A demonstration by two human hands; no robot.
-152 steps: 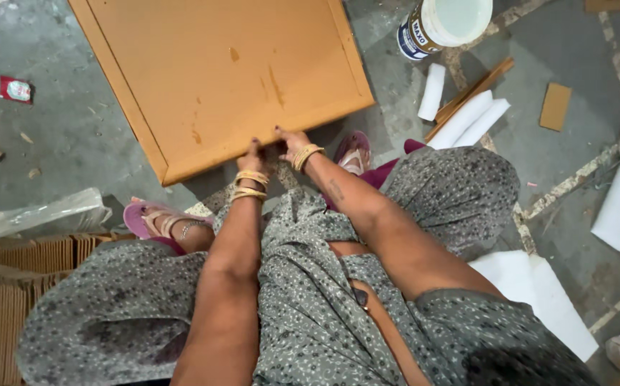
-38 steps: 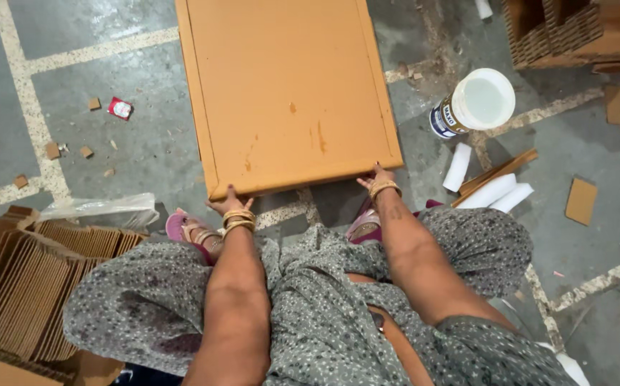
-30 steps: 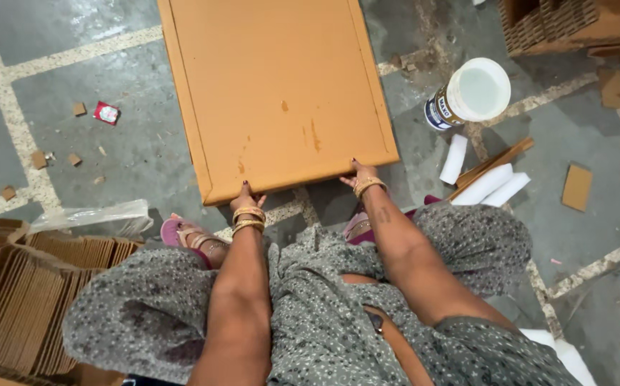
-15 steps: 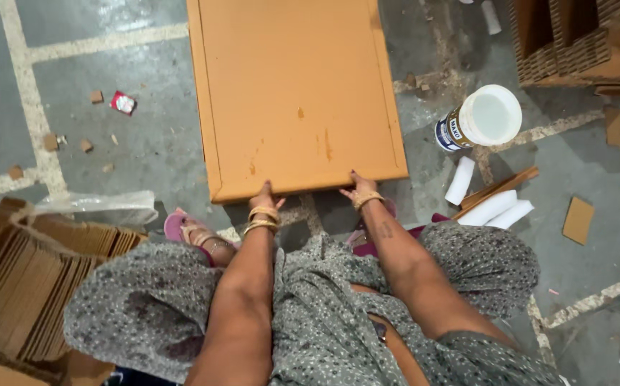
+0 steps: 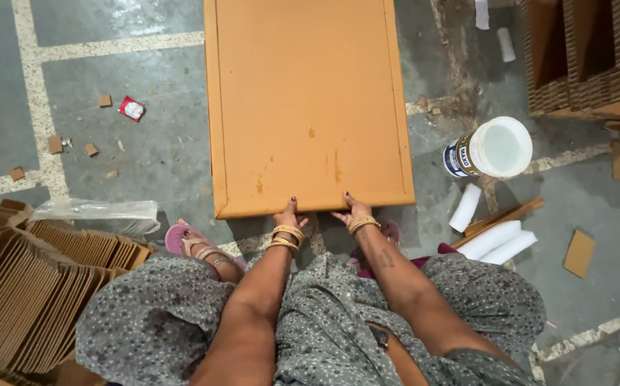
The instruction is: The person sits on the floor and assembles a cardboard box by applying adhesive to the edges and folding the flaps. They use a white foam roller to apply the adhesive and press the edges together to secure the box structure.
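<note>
Left hand (image 5: 288,216) and right hand (image 5: 348,211) pinch board (image 5: 306,100) near edge, fingers narrow; shallow grip may slip, board drops on sandal (image 5: 181,238)

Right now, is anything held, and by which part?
Both hands, left and right, hold the orange board by its near edge.
</note>
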